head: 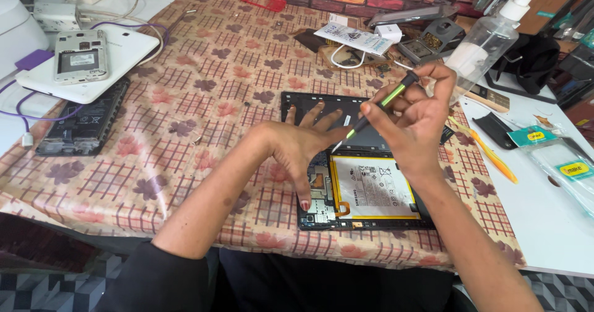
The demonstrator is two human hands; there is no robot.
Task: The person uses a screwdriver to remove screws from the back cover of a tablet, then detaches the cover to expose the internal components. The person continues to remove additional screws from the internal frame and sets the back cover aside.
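**Opened tablet under the screwdriver, near edge of the worktop**

Item one, nearest: an opened tablet (365,188) is lying flat close to the near edge of the worktop (185,102), right of centre, back cover off. Its long axis is running from the near edge away toward the far brick wall; the white battery (373,188) and a strip of circuit board (320,194) are filling the near half, a dark bare panel the far half.

Item two: the left hand (303,145) is pressing down on the tablet, fingers spread wide and flat, holding nothing, thumb pointing toward the near edge beside the circuit board.

Item three: the right hand (411,117) is pinching a slim green-and-black screwdriver (374,111) between thumb and fingers. The tool is slanting, tip low and pointing left toward the left hand's fingers, cap end raised toward the far right.

Risk, as a judgement: the tip is working just beside the battery and the spread fingers; a slip could be gouging the cell or pricking a finger. Any loose screw could be vanishing into the flowered cloth.

Item four, right edge: an orange pry tool (492,154) and packaged goods are lying on bare white surface.

Item five, far left: a white tablet (117,61) is carrying a small opened phone (80,55), a dark battery pack (83,123) beside it.

Item six, far right corner: a clear spray bottle (486,43) is standing tilted.
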